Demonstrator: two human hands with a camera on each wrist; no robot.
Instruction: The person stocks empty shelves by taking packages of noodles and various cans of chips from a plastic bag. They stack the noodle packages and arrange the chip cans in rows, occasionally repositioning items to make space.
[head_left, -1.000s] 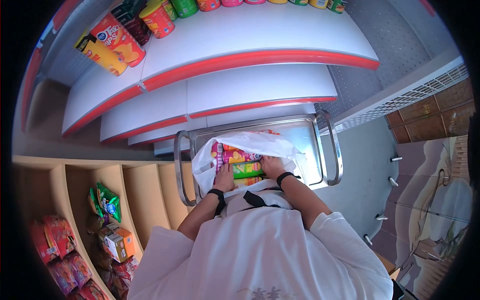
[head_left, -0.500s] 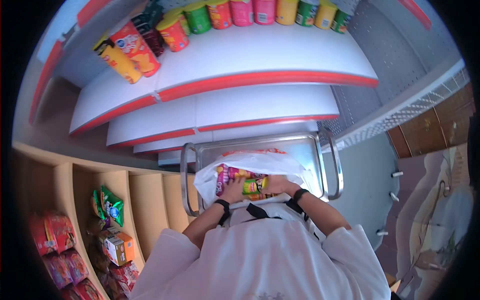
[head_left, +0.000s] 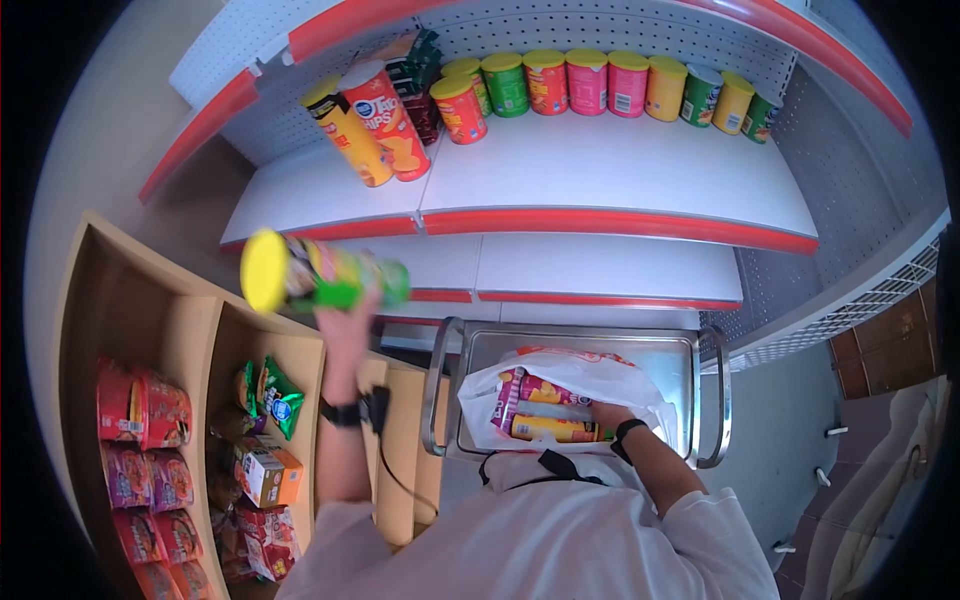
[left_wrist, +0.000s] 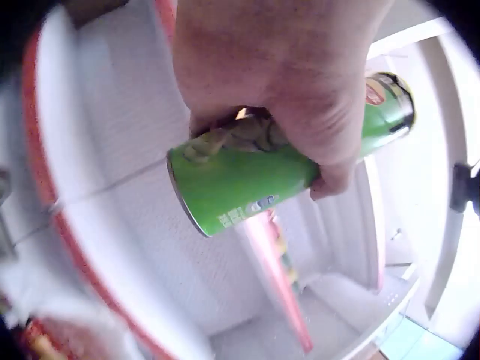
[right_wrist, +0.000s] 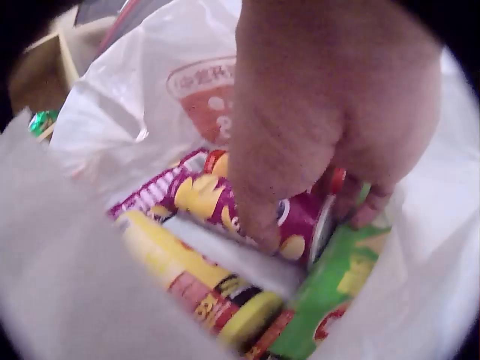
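The left hand (head_left: 345, 330), fingers and thumb curled round a green canister (head_left: 330, 277), holds it tilted before the shelves (head_left: 590, 185). Inside the white bag (head_left: 483, 398), the right hand (head_left: 612, 414), partly bent, touches a purple canister (right_wrist: 214, 201); whether it grips cannot be determined.

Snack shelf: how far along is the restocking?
Apparently partway. Done, seemingly: a row of canisters standing along the shelf. In hand: a green canister, held by the left hand. Remaining, probably: a yellow canister, purple pack and green pack in the white bag, where the right hand is.
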